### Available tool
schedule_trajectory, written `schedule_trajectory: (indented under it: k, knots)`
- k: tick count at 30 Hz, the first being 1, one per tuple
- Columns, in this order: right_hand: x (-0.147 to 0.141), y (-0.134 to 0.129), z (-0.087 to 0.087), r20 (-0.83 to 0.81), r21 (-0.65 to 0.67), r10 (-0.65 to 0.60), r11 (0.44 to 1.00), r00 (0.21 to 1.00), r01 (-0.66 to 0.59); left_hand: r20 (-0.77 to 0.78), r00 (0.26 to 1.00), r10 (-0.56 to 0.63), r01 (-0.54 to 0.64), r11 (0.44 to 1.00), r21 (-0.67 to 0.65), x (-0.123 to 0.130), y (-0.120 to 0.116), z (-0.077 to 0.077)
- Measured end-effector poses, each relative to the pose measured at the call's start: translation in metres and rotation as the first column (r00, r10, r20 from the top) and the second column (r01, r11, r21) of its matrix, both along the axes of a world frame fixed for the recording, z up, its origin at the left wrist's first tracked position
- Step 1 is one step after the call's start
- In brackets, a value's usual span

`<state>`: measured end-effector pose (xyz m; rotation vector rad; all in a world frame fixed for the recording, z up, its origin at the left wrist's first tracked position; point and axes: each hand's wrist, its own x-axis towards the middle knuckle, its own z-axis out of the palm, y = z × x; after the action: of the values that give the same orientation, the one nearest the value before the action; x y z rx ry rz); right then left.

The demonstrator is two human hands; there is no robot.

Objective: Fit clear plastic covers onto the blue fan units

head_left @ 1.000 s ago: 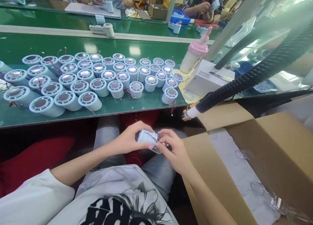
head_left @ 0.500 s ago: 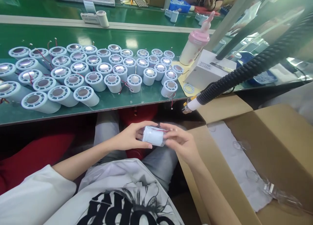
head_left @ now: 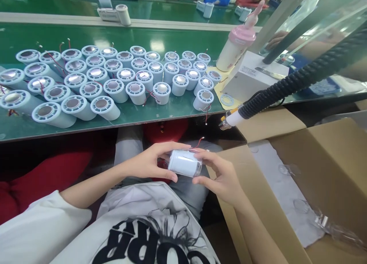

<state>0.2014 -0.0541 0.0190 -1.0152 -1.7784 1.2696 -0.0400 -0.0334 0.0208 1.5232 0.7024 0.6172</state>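
Above my lap, a pale blue cylinder (head_left: pixel 184 163) lies sideways in a clear plastic sleeve, gripped between both hands. My left hand (head_left: pixel 155 161) wraps its left end, thumb below and fingers over the top. At the right end, my right hand (head_left: pixel 219 174) pinches the sleeve with the thumb underneath and fingers above. Thin red wires (head_left: pixel 200 142) stick out above the cylinder near my right fingertips. Several similar cylinders (head_left: pixel 102 107) with ringed ends and round metallic centres stand or lean in rows on the green bench (head_left: pixel 137 119), some trailing red wires.
On the right is an open cardboard box (head_left: pixel 327 149) holding clear plastic pieces (head_left: pixel 323 222). A black corrugated hose (head_left: pixel 281 86) with a metal-tipped nozzle slants over the bench edge. Behind it stand a white block base (head_left: pixel 252 75) and a pink-topped bottle (head_left: pixel 236 44).
The cylinder now shows more fully, with the sleeve's clear end at its right. Red wires have come into view above it. My right hand's fingers have spread around the sleeve's end.
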Motion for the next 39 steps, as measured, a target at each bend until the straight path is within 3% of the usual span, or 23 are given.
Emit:
schedule_trajectory:
  k: [10,20,28,35,39]
  knots:
    - [-0.005,-0.001,0.006,-0.146,-0.228,-0.021,0.974,0.989,-0.013,-0.033,0.999,-0.014,0.020,0.982,0.188,-0.003,-0.002,-0.001]
    - [-0.011,-0.001,0.009,-0.183,-0.474,-0.104,0.880,0.978,0.005,-0.072,0.997,-0.028,0.046,0.965,0.257,-0.005,-0.001,0.003]
    - [-0.018,0.001,0.000,-0.250,-0.656,-0.152,0.753,0.956,-0.052,-0.069,0.996,-0.056,0.075,0.942,0.328,-0.006,-0.001,0.005]
    - [-0.023,0.000,-0.006,-0.263,-0.735,-0.166,0.673,0.950,-0.086,-0.047,0.996,-0.077,0.089,0.931,0.355,-0.006,0.002,0.003]
    - [-0.026,0.000,-0.005,-0.265,-0.797,-0.139,0.589,0.954,-0.135,-0.029,0.996,-0.082,0.087,0.933,0.350,-0.006,0.003,0.003]
